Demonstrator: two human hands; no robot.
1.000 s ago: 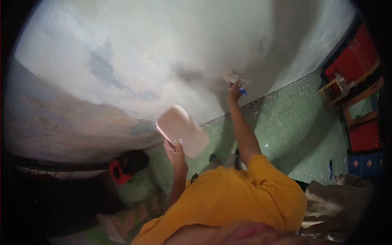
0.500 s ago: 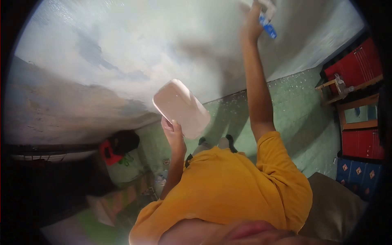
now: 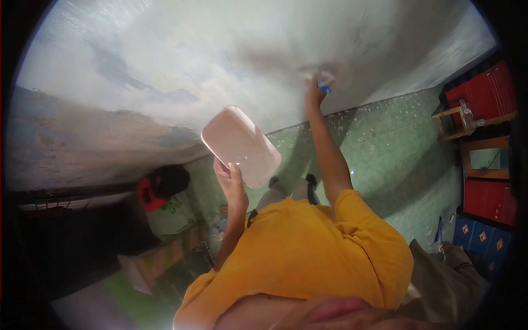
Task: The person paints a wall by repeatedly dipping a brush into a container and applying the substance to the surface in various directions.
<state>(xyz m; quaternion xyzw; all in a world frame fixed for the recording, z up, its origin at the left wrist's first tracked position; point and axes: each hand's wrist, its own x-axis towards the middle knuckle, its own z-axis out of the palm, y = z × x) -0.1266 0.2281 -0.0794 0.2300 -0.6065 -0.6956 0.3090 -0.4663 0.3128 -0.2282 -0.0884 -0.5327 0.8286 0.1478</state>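
Observation:
My left hand (image 3: 231,177) grips the near edge of a pale pink plastic tub (image 3: 242,146), its thumb over the rim. The tub is tilted in front of the wall, with some small white specks on it. My right hand (image 3: 315,92) is closed around a blue-handled tool (image 3: 324,88) with a pale head, held at the whitish, patchy wall (image 3: 181,60). Blur and the fingers hide the tool's exact kind. A dark shadow spreads on the wall around that hand.
Green tiled floor (image 3: 396,137) with white spatters runs along the wall's foot. Red cabinets (image 3: 487,195) and a small wooden stand (image 3: 454,121) are at right. A black and red item (image 3: 159,187) sits at left, near a dark area. Brown cloth (image 3: 445,280) lies lower right.
My right hand has come down and left along the wall with the blue-handled tool. The tub in my left hand has shifted only slightly. The brown cloth at lower right looks different.

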